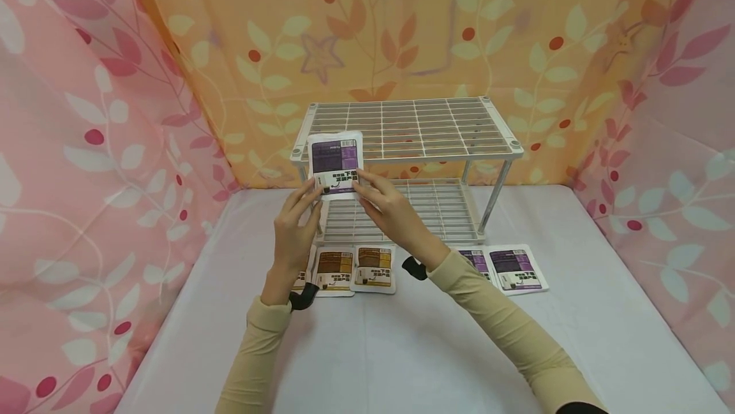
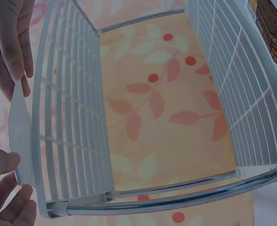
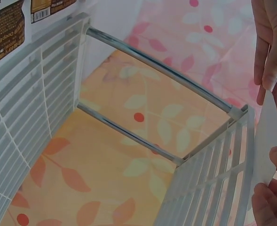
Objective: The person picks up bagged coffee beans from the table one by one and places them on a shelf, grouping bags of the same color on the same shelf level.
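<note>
A flat white packet with a purple label [image 1: 335, 155] is held upright at the front left edge of the white wire rack's [image 1: 396, 160] upper shelf. My left hand [image 1: 294, 229] pinches its lower left edge, with the thumb behind or below. On the other side, the right hand [image 1: 393, 213] grips its lower right edge between fingers and thumb. Edge-on in the left wrist view, the packet [image 2: 21, 134] stands close against the shelf's front rim. The right wrist view likewise has the packet [image 3: 266, 136] between both hands.
On the table [image 1: 367, 350], several brown-label packets [image 1: 335, 267] lie before the rack's left side. Purple-label packets [image 1: 515, 268] lie at its front right, partly behind my right forearm. Metal posts [image 1: 495, 197] join the two shelves. Patterned cloth [image 1: 390, 31] hangs behind and at both sides.
</note>
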### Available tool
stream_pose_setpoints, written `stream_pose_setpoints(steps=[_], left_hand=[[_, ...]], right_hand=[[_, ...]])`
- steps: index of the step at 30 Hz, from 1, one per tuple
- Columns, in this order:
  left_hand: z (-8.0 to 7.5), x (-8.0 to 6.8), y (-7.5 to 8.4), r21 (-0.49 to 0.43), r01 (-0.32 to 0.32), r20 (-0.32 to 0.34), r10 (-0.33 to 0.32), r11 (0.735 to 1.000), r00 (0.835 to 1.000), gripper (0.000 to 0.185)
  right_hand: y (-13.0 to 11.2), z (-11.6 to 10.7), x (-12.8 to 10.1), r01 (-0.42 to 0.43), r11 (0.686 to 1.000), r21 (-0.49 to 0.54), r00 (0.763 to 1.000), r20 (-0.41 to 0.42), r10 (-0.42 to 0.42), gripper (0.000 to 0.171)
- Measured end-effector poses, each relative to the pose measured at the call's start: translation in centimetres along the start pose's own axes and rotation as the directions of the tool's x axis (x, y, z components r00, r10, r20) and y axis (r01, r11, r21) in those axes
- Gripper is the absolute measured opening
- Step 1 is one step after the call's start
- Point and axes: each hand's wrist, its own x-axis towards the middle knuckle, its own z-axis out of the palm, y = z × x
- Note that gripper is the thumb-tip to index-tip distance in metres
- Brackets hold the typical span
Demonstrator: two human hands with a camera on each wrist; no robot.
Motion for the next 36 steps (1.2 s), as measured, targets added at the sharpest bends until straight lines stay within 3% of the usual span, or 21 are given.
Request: stream_pose_setpoints(steps=[22,30,36], left_hand=[[-0.1,2.9,-1.2,-0.010,-0.034,-0.052,0.033,0.999,0.998,0.025],[0.1,4.0,-1.9,0.052,-0.025,-0.039,0.027,0.998,0.999,0.027],[0.2,4.4,-2.2,0.110,-0.056,-0.025,0.059,0.992,0.998,0.026]], right_hand=[[0.5,0.4,2.7,0.004,1.000,-0.021,1.000,-0.028,-0.004,0.030],[0.7,0.6,3.6,-0.021,1.000,-0.023,0.999,-0.031,0.020,0.029],[0.7,0.6,4.0,-0.060,0.998,-0.030,0.998,-0.010,0.060,0.029]])
